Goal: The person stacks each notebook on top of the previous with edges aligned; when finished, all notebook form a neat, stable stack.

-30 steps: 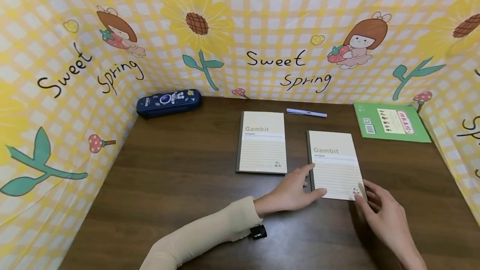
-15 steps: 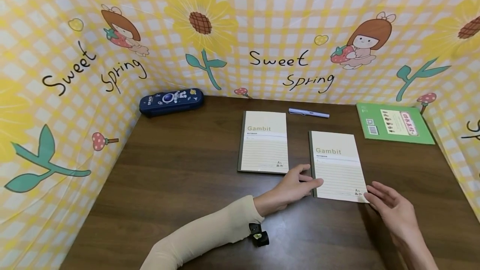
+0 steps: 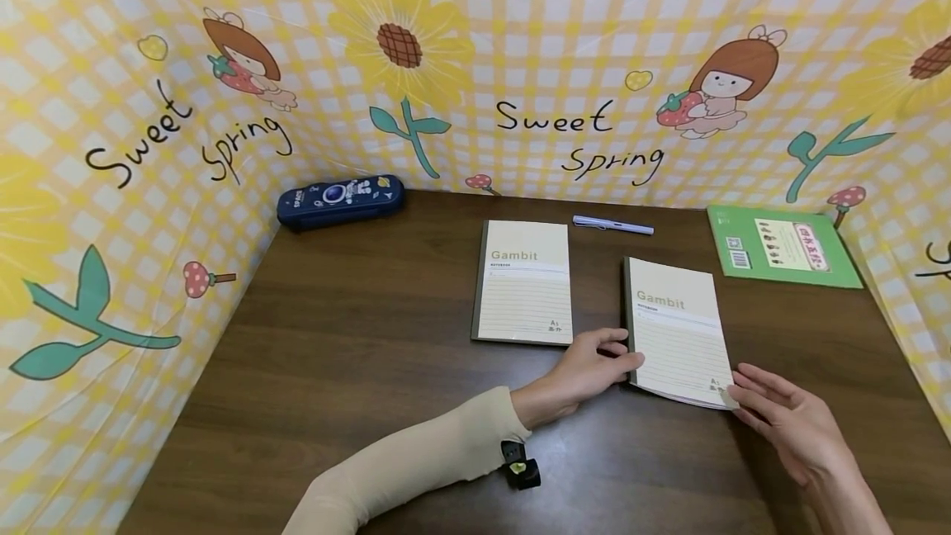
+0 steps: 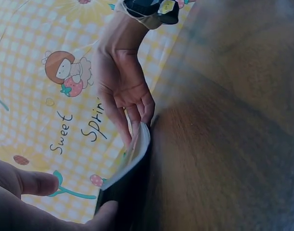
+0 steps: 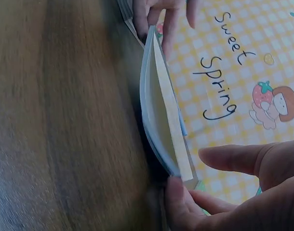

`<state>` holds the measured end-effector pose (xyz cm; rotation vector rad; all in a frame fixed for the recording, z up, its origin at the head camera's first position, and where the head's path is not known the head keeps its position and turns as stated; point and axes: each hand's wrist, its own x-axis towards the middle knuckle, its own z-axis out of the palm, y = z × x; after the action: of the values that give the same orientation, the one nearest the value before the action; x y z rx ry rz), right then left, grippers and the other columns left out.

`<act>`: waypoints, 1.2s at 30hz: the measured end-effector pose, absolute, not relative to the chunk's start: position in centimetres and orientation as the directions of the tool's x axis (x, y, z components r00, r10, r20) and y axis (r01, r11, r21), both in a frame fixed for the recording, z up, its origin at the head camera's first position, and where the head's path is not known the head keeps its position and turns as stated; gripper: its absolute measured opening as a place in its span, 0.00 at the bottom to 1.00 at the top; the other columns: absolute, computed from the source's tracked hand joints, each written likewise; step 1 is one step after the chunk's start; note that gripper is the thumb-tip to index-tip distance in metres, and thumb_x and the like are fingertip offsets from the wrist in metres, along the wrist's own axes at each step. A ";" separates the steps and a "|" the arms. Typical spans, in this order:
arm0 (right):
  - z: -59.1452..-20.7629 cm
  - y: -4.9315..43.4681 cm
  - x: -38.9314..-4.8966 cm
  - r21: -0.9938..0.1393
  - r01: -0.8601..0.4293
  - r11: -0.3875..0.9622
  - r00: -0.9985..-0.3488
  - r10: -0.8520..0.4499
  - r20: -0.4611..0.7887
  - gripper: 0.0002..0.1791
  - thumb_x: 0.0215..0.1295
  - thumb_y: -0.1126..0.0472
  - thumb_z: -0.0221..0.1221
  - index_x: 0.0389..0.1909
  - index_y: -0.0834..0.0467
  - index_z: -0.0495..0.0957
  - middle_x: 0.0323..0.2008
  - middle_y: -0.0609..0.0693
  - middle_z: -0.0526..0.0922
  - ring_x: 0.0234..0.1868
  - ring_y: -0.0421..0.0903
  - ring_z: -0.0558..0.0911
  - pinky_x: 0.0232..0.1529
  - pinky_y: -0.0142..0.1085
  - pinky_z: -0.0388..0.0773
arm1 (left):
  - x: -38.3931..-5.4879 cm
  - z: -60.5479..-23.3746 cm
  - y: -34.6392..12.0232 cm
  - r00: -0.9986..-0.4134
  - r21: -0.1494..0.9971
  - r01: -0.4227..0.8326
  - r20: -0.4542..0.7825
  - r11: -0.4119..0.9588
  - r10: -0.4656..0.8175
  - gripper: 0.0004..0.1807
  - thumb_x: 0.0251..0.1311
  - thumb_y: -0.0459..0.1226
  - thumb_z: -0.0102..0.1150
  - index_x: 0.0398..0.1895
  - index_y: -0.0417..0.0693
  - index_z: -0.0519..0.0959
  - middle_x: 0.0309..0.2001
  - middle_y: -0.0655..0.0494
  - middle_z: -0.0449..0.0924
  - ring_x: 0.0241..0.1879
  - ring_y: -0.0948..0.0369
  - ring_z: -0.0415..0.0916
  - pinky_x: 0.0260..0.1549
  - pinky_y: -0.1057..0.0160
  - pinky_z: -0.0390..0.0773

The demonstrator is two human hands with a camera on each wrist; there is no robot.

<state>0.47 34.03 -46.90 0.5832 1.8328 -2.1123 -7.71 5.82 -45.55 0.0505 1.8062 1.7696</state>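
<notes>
A white Gambit notebook (image 3: 676,337) lies tilted between both hands, its lower edge bowed. In the right wrist view, a gap shows between its pages. My left hand (image 3: 594,366) is at its dark spine. In the left wrist view, a left fingertip (image 4: 107,211) touches the spine while the left thumb (image 4: 41,183) stands apart above it. With thumb and fingers, my right hand (image 3: 798,428) holds the notebook's lower right corner. Close to the left hand, a second Gambit notebook (image 3: 524,295) lies flat on the wooden table (image 3: 357,337).
A blue pencil case (image 3: 342,201) stands at the back left. Behind the two notebooks lies a lilac pen (image 3: 613,225). The green book (image 3: 783,246) is at the back right. A yellow checked cloth (image 3: 535,23) with flower prints walls in the table.
The right notebook has shifted right and now tilts, with its lower edge bowed. Both hands have moved rightward with it. The camera view has also shifted slightly.
</notes>
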 end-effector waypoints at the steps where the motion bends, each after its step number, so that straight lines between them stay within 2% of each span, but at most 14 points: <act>1: -46.9 34.2 0.5 -0.871 0.466 -0.156 -0.878 0.040 -0.477 0.21 0.76 0.69 0.58 0.43 0.34 0.84 0.43 0.29 0.88 0.46 0.28 0.87 0.45 0.27 0.86 | -7.7 -45.6 5.9 -0.822 0.922 -0.373 -0.379 0.102 0.425 0.29 0.67 0.35 0.67 0.70 0.37 0.74 0.48 0.50 0.81 0.39 0.59 0.86 0.48 0.60 0.88; 6: -47.2 34.9 0.6 -0.870 0.464 -0.168 -0.883 -0.001 -0.470 0.22 0.78 0.69 0.55 0.44 0.35 0.85 0.44 0.31 0.90 0.45 0.29 0.87 0.44 0.28 0.86 | -8.0 -45.8 5.9 -0.838 0.930 -0.362 -0.354 0.063 0.414 0.27 0.65 0.30 0.66 0.68 0.36 0.76 0.46 0.49 0.82 0.36 0.62 0.84 0.45 0.61 0.88; 10: -47.4 35.0 0.3 -0.866 0.476 -0.152 -0.878 -0.025 -0.478 0.22 0.79 0.69 0.54 0.44 0.36 0.86 0.43 0.33 0.90 0.46 0.29 0.86 0.44 0.27 0.85 | -8.2 -46.2 5.8 -0.858 0.948 -0.313 -0.310 0.062 0.410 0.27 0.62 0.26 0.67 0.66 0.36 0.78 0.46 0.48 0.83 0.39 0.65 0.83 0.42 0.68 0.86; 19: -47.3 34.8 -0.3 -0.843 0.520 -0.136 -0.854 -0.059 -0.517 0.22 0.79 0.68 0.54 0.45 0.33 0.84 0.46 0.31 0.88 0.48 0.28 0.85 0.45 0.27 0.82 | -8.2 -46.3 5.1 -0.883 0.980 -0.174 -0.200 0.100 0.425 0.28 0.59 0.25 0.67 0.65 0.37 0.78 0.47 0.46 0.84 0.40 0.67 0.83 0.40 0.74 0.82; 22: -47.1 34.6 -0.5 -0.849 0.512 -0.130 -0.859 -0.069 -0.507 0.23 0.79 0.68 0.54 0.47 0.32 0.83 0.47 0.30 0.87 0.49 0.27 0.84 0.45 0.26 0.81 | -8.1 -46.2 4.6 -0.887 0.984 -0.114 -0.163 0.138 0.433 0.28 0.60 0.26 0.66 0.65 0.38 0.78 0.48 0.45 0.84 0.41 0.65 0.85 0.40 0.75 0.81; 29: -46.8 33.6 -1.1 -0.874 0.478 -0.088 -0.878 -0.061 -0.474 0.22 0.78 0.67 0.56 0.51 0.33 0.81 0.48 0.29 0.85 0.49 0.28 0.84 0.45 0.26 0.80 | -8.1 -45.8 3.3 -0.899 0.981 -0.018 -0.100 0.191 0.427 0.27 0.61 0.26 0.66 0.66 0.39 0.77 0.50 0.42 0.83 0.48 0.51 0.88 0.41 0.73 0.81; 36: -46.5 31.8 -2.3 -0.914 0.401 -0.067 -0.916 -0.047 -0.399 0.21 0.76 0.68 0.59 0.55 0.36 0.80 0.48 0.31 0.86 0.48 0.30 0.84 0.45 0.26 0.81 | -8.6 -45.4 1.3 -0.904 0.970 0.027 -0.079 0.240 0.420 0.28 0.63 0.27 0.65 0.67 0.41 0.77 0.51 0.43 0.83 0.46 0.52 0.88 0.44 0.71 0.82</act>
<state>-2.32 31.80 -46.45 0.3811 1.9034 -2.0568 -8.61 1.33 -45.41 0.4138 2.1957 1.7072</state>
